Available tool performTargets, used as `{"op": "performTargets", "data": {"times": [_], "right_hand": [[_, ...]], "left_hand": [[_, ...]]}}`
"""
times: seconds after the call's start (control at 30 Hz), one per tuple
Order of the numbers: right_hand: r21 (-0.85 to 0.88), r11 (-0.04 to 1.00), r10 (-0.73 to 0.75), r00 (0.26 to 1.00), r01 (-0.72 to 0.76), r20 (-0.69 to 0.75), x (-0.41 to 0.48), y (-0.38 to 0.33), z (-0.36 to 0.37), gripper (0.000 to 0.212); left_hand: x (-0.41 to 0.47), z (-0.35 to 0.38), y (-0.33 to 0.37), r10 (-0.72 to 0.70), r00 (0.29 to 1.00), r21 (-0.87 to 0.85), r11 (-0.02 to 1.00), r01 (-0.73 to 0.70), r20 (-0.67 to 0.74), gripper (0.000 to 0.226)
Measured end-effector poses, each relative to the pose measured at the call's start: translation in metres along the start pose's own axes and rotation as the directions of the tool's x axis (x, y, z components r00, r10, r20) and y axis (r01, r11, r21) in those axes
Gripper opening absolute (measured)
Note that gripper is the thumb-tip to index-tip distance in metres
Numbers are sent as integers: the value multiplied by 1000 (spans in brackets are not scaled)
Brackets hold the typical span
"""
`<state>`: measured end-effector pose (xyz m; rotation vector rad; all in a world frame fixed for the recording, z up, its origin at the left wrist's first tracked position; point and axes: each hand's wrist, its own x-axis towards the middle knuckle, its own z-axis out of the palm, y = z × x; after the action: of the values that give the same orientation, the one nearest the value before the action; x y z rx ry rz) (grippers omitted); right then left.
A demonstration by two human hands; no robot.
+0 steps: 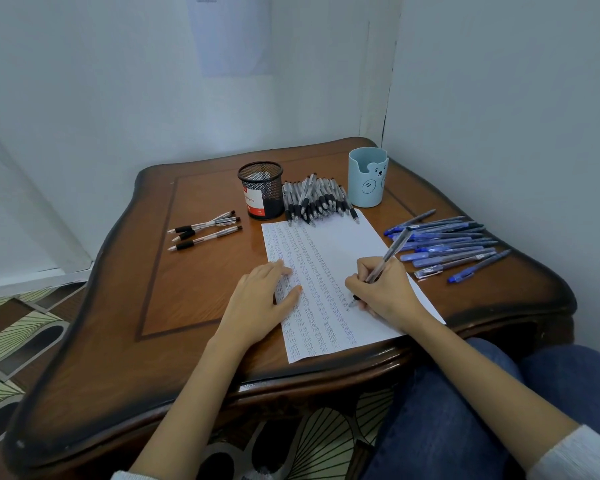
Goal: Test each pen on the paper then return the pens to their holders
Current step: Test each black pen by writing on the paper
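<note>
A pen (390, 252) is pinched in the grip of the right hand (385, 292), fingers curled closed around its lower barrel. Its tip is set on the paper (343, 244) near the right-hand written column, as is needed for a test mark. The sheet is pressed down by the left hand (260, 299), whose grip is open and empty, fingers laid flat at the left edge, presumably so that sliding is prevented. Blue pens (447, 245) are fanned at the right of the worktop (194, 289), close to the writing hand. Black pens (317, 200) are heaped at the paper's far edge, between the mesh holder (261, 190) and the pale blue holder (367, 178). Three more pens (205, 230) are set apart at the left, perhaps as a sorted group. No pens are seen standing out of either holder, so returning is judged not yet begun.
</note>
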<state>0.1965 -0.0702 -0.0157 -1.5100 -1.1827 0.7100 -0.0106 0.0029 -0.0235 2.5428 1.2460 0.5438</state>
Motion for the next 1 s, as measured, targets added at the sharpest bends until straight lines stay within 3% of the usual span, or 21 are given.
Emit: {"op": "performTargets", "data": {"times": [0.37, 0.43, 0.53, 0.6, 0.7, 1.0], "right_hand": [[2, 999, -43, 999, 43, -3, 0, 4, 3, 38], [69, 998, 6, 1000, -5, -8, 1, 2, 1, 38], [316, 939, 147, 989, -138, -4, 1, -2, -5, 43], [362, 913, 194, 981, -186, 16, 2, -5, -8, 43], [332, 925, 182, 982, -186, 44, 3, -7, -7, 33], [222, 967, 117, 992, -123, 43, 9, -12, -9, 33]], "left_hand": [[-1, -1, 1, 8, 1000, -3, 1000, -8, -11, 45], [-1, -1, 1, 7, 1000, -3, 1000, -7, -10, 46], [-1, 0, 1, 6, 1000, -4, 1000, -6, -10, 46], [-1, -1, 1, 9, 1000, -2, 1000, -9, -13, 45], [0, -1, 1, 17, 1000, -2, 1000, -17, -14, 45], [5, -4, -6, 14, 999, -88, 996, -17, -33, 32]]}}
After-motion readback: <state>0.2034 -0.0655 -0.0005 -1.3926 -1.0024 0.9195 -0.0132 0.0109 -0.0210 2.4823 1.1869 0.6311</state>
